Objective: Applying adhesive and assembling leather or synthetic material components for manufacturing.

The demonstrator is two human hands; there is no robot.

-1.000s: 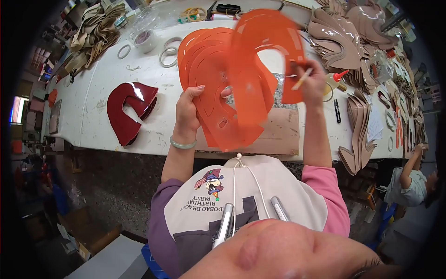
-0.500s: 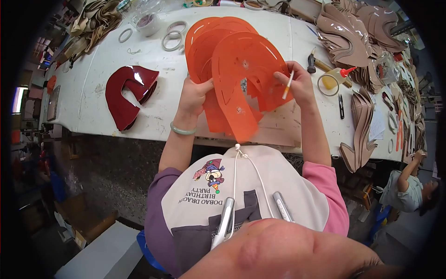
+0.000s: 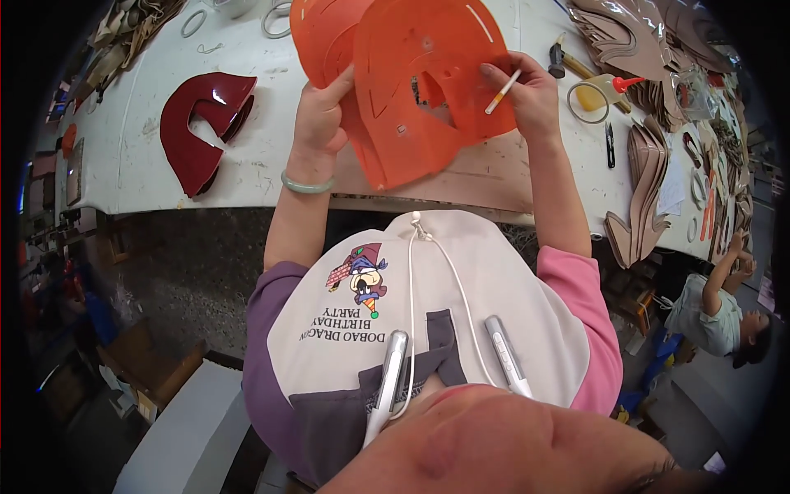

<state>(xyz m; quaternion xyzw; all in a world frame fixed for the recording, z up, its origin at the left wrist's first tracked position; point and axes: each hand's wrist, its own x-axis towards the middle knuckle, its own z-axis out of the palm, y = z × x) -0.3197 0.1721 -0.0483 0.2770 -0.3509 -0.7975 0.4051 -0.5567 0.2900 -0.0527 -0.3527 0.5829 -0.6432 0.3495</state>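
Observation:
Several curved orange pattern sheets (image 3: 411,140), overlapping and cut with slots and holes, are held up over the white table (image 3: 271,169). My left hand (image 3: 319,123) is closed on their left side, the thumb lying on the front. At their right edge my right hand (image 3: 533,95) grips the sheets. A slim white stick with a tan end (image 3: 504,92) also sits between its fingers; its exact kind I cannot make out. Glossy dark-red curved pieces (image 3: 183,132) lie stacked on the table, left of my left hand. The tops of the sheets run out of the picture.
Right of my right hand lie a hammer (image 3: 556,62), a bottle with a red nozzle (image 3: 607,86), a ring (image 3: 569,107) and a slim black tool (image 3: 610,144). Tan cut pieces (image 3: 640,198) and glossy brown stacks (image 3: 617,37) lie further right. Another person (image 3: 712,300) is at the far right.
The view has shifted, so the table sits higher in the picture. The front orange sheet's lower end has swung left and up against the others. Both hands keep their hold.

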